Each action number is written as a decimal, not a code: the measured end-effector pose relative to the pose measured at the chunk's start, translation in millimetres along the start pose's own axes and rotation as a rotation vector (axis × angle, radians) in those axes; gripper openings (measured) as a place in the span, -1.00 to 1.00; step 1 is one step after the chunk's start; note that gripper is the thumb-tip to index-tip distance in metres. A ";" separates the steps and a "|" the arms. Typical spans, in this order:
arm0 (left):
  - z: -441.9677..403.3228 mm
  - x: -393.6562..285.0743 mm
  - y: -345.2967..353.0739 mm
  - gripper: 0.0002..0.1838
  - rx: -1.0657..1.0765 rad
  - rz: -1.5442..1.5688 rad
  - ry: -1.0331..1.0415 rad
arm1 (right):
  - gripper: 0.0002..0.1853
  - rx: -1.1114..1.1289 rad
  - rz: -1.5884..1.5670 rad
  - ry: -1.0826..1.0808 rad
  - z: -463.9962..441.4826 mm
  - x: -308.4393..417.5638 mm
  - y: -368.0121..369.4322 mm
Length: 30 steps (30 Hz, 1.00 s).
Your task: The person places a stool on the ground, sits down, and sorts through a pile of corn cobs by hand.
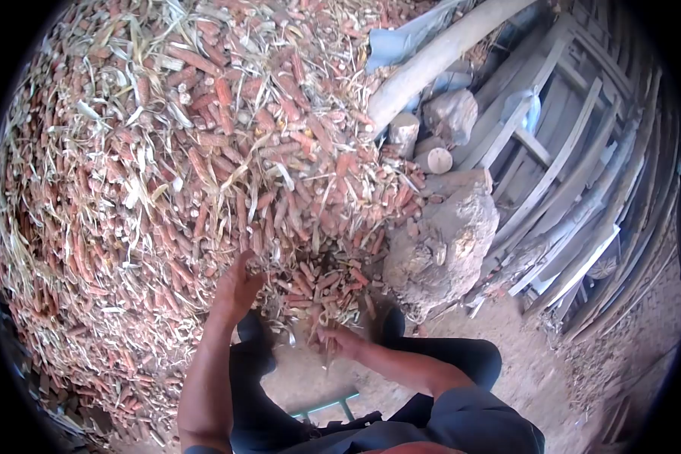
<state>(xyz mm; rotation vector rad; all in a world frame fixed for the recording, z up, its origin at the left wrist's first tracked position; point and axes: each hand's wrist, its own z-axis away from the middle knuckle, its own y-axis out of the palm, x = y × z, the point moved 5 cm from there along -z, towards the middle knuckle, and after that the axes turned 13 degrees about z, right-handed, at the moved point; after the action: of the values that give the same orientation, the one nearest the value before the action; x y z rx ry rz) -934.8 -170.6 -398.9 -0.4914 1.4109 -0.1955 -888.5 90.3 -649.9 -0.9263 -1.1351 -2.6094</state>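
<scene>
A large heap of reddish, stripped corn cobs [227,163], mixed with pale dry husks [140,193], spreads in front of me. My left hand [238,286] is at the near edge of the heap, its fingers stretched toward the cobs and apart from the thumb. Between my legs, my right hand [342,340] is closed beside a smaller bunch of cobs [329,284]. Pale, husk-like strands show around its fingers, but what it grips is too blurred to name.
A big rough stone [443,242] stands to the right of the cobs. Behind it are cut log ends [439,160] and a long pole [446,57]. Wooden slats and frames [567,151] lean at the right. Under me is a green metal frame [325,407].
</scene>
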 end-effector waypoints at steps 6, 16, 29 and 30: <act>3.6 3.5 -7.9 -0.39 -0.049 0.003 0.036 | -0.40 -0.126 0.218 -0.735 62.0 407.0 97.0; -2.2 23.3 -17.2 -0.33 -0.143 -0.069 0.165 | -0.23 -0.678 1.088 -0.637 77.2 424.7 115.2; -10.2 36.4 -7.3 -0.34 -0.088 -0.091 0.140 | -0.59 -0.500 0.587 0.087 28.3 -52.7 -96.8; -10.6 41.0 -6.0 -0.36 -0.064 -0.024 0.098 | -0.65 -0.456 0.554 0.107 18.8 -67.6 -115.0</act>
<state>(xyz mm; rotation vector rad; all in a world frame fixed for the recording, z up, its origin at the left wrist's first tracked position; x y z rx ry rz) -937.4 -195.2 -433.8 -0.5578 1.5107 -0.1964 -867.2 177.3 -750.5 -0.9825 -0.1955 -2.4246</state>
